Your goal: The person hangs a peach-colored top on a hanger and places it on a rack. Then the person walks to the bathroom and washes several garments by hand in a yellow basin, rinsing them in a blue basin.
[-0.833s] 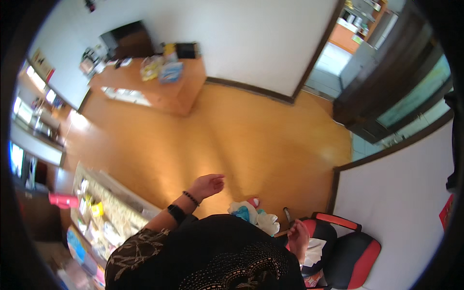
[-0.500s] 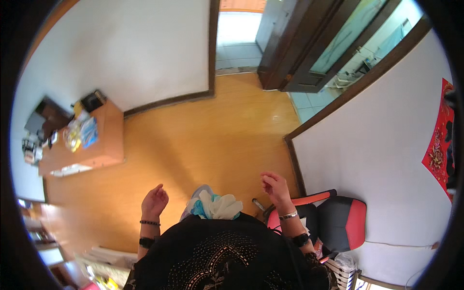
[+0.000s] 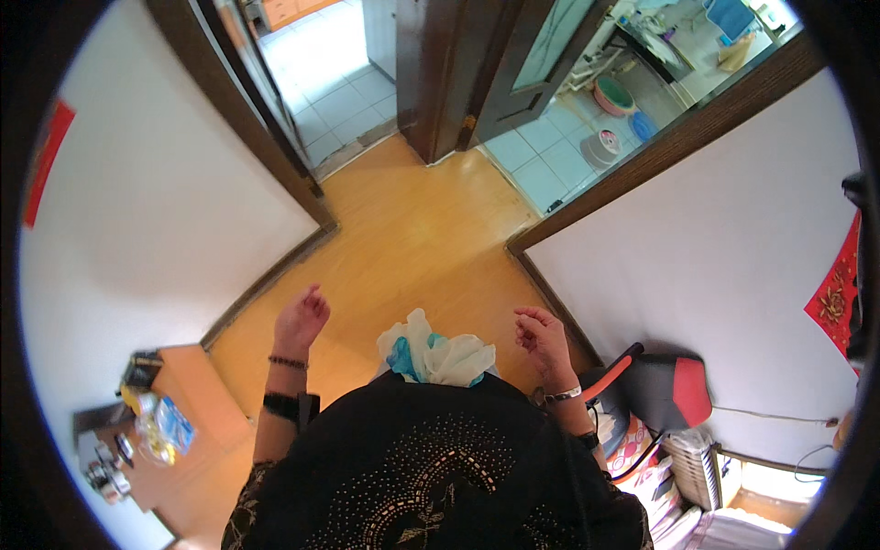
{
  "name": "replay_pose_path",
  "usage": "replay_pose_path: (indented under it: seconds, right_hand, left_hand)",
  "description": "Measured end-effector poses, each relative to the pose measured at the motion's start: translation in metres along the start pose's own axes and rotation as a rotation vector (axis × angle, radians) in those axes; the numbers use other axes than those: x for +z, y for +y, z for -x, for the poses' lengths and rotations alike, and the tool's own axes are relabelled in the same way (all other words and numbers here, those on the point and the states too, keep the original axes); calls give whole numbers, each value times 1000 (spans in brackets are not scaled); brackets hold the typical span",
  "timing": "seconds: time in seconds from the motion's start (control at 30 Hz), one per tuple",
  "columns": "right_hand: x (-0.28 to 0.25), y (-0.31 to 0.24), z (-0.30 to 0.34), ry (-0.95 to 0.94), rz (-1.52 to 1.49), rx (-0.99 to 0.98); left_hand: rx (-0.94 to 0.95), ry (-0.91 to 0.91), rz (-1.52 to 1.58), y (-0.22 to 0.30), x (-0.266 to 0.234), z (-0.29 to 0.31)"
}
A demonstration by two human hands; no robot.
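My left hand is raised in front of me over the floor, its fingers loosely bent with nothing visible in them. Level with it on the other side, my right hand is held up near the wall corner, fingers half curled and apart, also without anything visible in it. Between the two, against the front of my black top, a bunch of thin white and turquoise material sticks out at waist height. Neither hand touches it. What holds it there is hidden.
Ahead are a dark wooden door, a tiled doorway and a tiled room with a green-and-pink basin on its floor. A wooden cabinet carrying bags stands left. A black-and-red chair sits by the right wall.
The doorways and tiled room have come nearer, and the cabinet has slid lower in view. My left hand is slightly higher; the right has shifted slightly right. Both remain empty.
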State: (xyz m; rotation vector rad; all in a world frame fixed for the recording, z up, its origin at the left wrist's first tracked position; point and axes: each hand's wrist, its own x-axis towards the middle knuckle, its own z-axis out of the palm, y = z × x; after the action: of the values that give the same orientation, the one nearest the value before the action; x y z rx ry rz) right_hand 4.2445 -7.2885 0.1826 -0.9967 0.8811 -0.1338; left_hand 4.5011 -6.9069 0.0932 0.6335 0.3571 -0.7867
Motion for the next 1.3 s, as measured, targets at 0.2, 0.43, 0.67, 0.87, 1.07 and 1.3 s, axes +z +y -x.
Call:
replay_pose_path:
  seconds: [0.2, 0.43, 0.67, 0.87, 1.07, 1.3]
  right_hand:
    - [13, -44, -94, 97, -63, 23]
    - [29, -117, -253, 145, -202, 1]
    - [55, -213, -346, 104, -131, -45]
    - [53, -270, -417, 257, -259, -161]
    - [32, -295, -437, 401, -380, -202]
    - [-45, -340, -493, 506, -543, -215]
  left_hand:
    - [-227, -182, -66, 19, 147, -187]
    - [-383, -187, -69, 14, 235, -352]
    - [-515, -51, -102, 34, 260, -434]
    - [-702, -87, -209, 26, 340, -573]
    - [-903, -246, -384, -18, 441, -663]
    - [-1030, -251, -505, -124, 552, -757]
